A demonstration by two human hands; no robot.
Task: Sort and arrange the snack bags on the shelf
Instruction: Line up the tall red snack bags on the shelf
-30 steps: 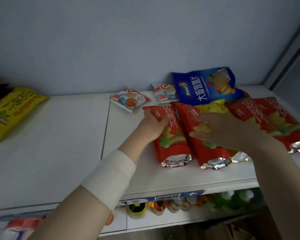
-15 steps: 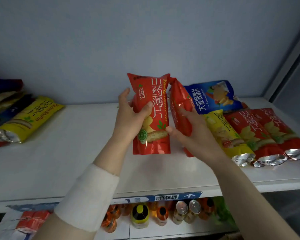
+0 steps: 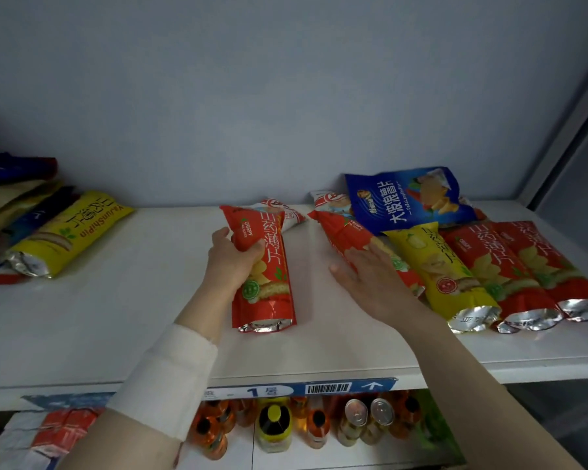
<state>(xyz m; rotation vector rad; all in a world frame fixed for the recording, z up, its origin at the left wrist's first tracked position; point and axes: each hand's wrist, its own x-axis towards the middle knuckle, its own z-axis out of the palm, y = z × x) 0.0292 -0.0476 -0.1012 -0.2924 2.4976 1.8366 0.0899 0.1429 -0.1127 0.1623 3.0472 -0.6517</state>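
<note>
Both red bags (image 3: 267, 266) lowered flat; right hand (image 3: 370, 276) hides second.

- Shelf (image 3: 116, 317) carries the bags.
- Centre bag (image 3: 265, 266) lies alone mid-shelf, left hand (image 3: 231, 262) on its left side.
- Right hand (image 3: 370, 276) rests on a second bag (image 3: 347, 235), leftmost of a side-by-side row at right.
- Pile (image 3: 31, 225) lies far left.
- Bottles (image 3: 275, 425) stand below.
</note>
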